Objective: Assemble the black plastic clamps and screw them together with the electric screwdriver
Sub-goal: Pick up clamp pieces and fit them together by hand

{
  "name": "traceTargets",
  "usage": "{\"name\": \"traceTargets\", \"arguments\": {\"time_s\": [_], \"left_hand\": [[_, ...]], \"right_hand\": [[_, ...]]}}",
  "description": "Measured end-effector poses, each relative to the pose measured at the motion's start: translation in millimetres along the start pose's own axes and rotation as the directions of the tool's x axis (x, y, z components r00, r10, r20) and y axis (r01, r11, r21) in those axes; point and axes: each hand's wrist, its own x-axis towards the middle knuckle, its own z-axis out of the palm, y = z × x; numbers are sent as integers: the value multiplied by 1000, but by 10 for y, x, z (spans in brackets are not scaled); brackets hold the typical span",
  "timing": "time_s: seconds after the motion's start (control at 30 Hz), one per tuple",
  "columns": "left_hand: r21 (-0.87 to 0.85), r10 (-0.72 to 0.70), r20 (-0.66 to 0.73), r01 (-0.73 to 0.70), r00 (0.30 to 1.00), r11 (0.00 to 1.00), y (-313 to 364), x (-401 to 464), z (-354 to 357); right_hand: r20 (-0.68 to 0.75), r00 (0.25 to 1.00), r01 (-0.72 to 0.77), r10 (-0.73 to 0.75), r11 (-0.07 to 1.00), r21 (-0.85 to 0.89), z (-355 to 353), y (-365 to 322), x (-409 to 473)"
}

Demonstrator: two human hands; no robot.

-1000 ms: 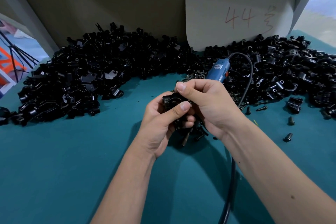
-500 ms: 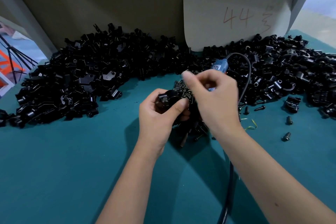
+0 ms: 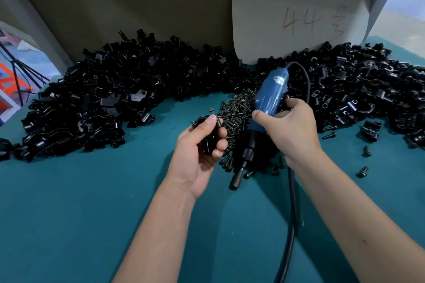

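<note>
The fingers of the right hand are now wrapping around the blue body of the electric screwdriver, thumb on the near side and the other fingers curling behind it, and that is the change: a moment ago this hand was up at the clamp, pinching at its top together with the left, and the tool was lying untouched behind them. The screwdriver is tilting with its black nose and socket tip pointing down toward the counter, its cable trailing back past the right forearm. The left hand is gripping the black plastic clamp on its own, thumb pressing across the upper face and fingers curling round the far side, with what looks like a screw standing out of its top edge. The clamp is sitting just left of the tool, apart from it, over the near edge of the loose screw pile. So I judge that the fitting by hand is finished and the driving step is beginning; the tip is not yet on the screw head and would have to swing up and across to meet it. Behind them the heaps of black clamp parts are spreading along the back of the counter, and a white card marked 44 is leaning on the wall.
</note>
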Motion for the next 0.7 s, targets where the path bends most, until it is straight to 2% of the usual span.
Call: {"name": "traceTargets", "arguments": {"time_s": [0.07,0.17,0.23,0.27,0.4,0.5,0.7], "left_hand": [[-15,-18,9,18,1000,1000,12,4,-2],[-1,-16,12,16,1000,1000,12,21,-13],[56,8,-12,-7,1000,998,-1,26,-20],[96,28,-23,-25,999,995,-9,28,-19],[240,135,-15,-128,991,962,-46,19,0],[318,197,31,-197,980,927,-64,0,20],[292,179,36,-182,983,939,-41,-21,49]], "right_hand": [[59,998,2,-17,972,235,-9,-43,-1],[102,995,-47,-9,847,530,-34,-169,-15],[162,985,-65,-50,771,633,-72,-218,-17],[187,979,-54,-85,771,634,-82,-228,-27],[202,969,46,-144,903,426,-45,-177,-59],[191,971,91,-147,957,274,31,-125,-74],[119,954,289,-275,951,-112,96,-76,-106]]}}
